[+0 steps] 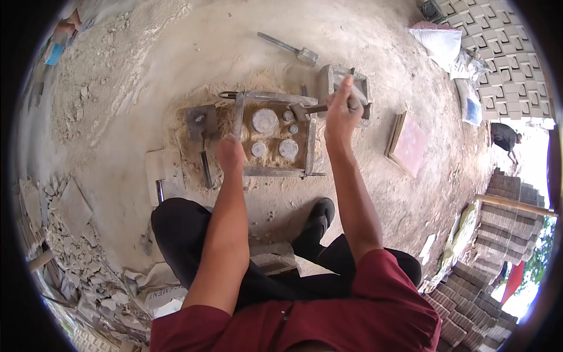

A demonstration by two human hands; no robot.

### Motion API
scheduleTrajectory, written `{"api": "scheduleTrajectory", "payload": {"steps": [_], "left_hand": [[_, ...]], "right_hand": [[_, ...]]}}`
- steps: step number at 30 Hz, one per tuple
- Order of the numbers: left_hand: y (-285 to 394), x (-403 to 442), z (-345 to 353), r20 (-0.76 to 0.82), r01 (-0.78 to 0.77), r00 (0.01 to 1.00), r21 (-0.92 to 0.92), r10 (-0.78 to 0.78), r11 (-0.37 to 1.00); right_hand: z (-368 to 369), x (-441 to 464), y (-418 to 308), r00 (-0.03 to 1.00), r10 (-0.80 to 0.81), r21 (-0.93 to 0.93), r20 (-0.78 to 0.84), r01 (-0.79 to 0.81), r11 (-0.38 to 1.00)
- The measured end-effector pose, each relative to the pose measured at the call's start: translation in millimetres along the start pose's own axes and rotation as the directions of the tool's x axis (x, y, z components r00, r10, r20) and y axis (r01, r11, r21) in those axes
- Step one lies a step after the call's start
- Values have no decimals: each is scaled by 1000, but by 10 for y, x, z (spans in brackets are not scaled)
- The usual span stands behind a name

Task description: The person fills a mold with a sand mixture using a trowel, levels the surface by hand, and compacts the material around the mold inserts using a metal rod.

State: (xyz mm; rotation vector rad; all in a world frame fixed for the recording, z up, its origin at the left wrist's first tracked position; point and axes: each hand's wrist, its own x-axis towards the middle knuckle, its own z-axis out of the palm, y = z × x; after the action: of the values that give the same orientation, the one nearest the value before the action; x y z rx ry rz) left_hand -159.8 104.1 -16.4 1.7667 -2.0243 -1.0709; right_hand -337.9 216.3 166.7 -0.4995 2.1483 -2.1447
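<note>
My right hand (342,120) is closed round the handle of a hammer (317,108). The hammer's head lies over the right side of a rectangular mould frame (274,97). Inside the frame several round grey discs of different sizes, among them a large disc (265,121), sit in tan sand (274,138). At the frame's left side my left hand (230,154) is closed on its edge; the fingertips are hidden. Just left of that hand lie a square dark plate (201,122) and a dark handle (206,170).
Beyond the frame are a flat-bladed tool (307,56) and a grey box-shaped mould (328,79). Flat boards (409,144) lie to the right. Sacks (440,44) and stacked blocks (504,64) stand further right. Rubble (88,246) covers the left. A person (503,136) bends far right.
</note>
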Motion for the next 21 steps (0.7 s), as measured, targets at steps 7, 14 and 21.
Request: {"api": "scheduleTrajectory", "payload": {"steps": [7,14,21], "left_hand": [[-30,-5,-4,-32,-47,998,8,47,999],[-64,53,63,-25,7,1000,29,-6,1000],[-160,113,110,-49,-111,992,69,115,991]], "right_hand": [[-55,-31,96,972,-197,-141,-130,178,974],[-54,16,99,976,-212,-158,-52,202,967],[110,41,55,994,-14,59,-112,21,998]]}}
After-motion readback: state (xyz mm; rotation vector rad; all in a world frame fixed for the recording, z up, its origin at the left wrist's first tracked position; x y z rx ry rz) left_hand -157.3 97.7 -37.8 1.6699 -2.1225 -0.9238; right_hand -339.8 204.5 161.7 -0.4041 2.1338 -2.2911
